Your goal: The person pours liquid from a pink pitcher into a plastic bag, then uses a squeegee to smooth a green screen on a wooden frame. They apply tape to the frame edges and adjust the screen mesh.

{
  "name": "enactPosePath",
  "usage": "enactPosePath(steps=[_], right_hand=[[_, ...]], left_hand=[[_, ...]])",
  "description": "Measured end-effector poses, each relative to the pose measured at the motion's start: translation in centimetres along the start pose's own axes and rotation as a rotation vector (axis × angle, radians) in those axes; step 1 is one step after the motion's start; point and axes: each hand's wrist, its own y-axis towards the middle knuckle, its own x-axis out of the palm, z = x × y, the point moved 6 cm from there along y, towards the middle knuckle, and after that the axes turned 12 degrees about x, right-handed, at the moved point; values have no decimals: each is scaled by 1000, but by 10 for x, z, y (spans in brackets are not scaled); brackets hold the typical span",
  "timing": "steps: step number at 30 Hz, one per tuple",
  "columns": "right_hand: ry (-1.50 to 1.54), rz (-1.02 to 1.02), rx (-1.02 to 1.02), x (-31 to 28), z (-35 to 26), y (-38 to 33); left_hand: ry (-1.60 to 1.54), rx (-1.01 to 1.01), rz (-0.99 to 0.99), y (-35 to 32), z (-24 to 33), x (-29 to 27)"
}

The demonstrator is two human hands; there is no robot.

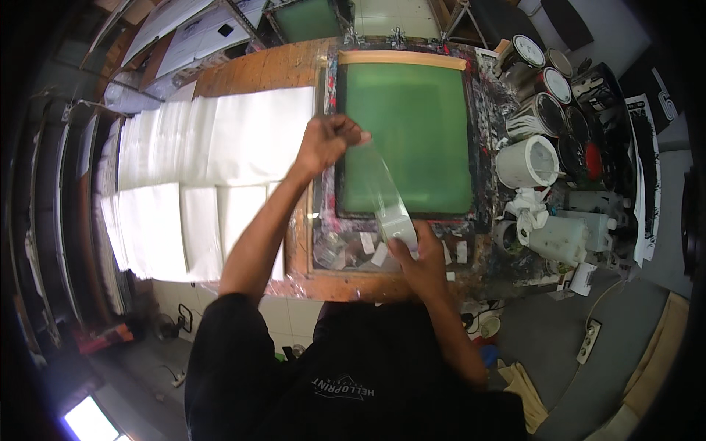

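Black short-sleeved shirt (360, 349), pale logo (344, 389)

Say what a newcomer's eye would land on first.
Likely the green screen right of centre, with clear tape stretched between the left hand and right hand in front of it. Next, the white sheets on the left and smeared cans at upper right.

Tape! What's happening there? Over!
Left hand pinching tape end. Right hand gripping roll. Tape stretched over green screen. White scraps near right hand.
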Motion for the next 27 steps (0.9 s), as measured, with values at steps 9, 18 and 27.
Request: enactPosePath(steps=[9, 18, 27], right_hand=[[491, 93, 132, 60, 28, -20], [509, 247, 260, 97, 24, 9], [389, 316, 355, 113, 47, -3]], left_hand=[[278, 332, -96, 251, -89, -63], [42, 543, -263, 344, -152, -101], [145, 395, -305, 350, -154, -95]])
